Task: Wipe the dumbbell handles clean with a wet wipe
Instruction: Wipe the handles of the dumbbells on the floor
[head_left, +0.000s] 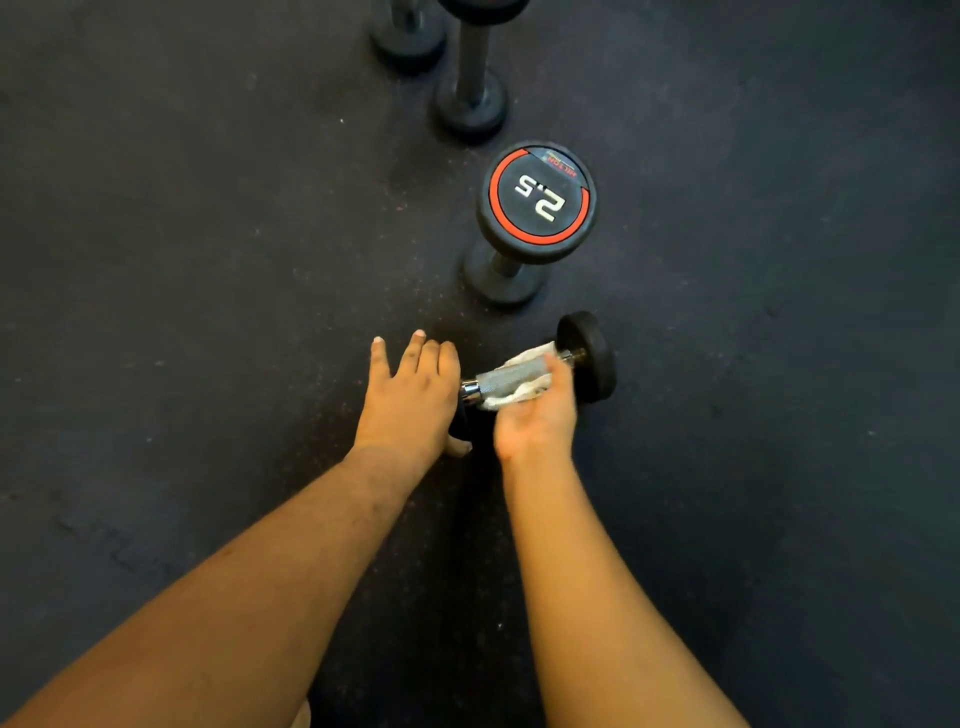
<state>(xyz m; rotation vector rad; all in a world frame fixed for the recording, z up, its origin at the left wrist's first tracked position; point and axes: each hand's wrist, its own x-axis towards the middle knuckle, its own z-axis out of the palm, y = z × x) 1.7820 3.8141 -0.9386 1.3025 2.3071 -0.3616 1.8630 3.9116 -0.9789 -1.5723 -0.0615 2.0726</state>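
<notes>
Right hand (535, 410) grip: fingers curled round a crumpled white wet wipe (519, 384), pinching it onto the knurled silver handle (511, 375) of a small black dumbbell (589, 356) lying on the dark rubber floor (208, 260). Left hand (410, 392) spread flat, pressing the dumbbell's near end. Judging: mid-wipe on this one. Upright black 2.5 dumbbell (537, 200) and two more upright dumbbells (470, 67) beyond look untouched, can't tell if cleaned.

Dark speckled rubber gym floor (208, 260), faintly scuffed, evenly and dimly lit
</notes>
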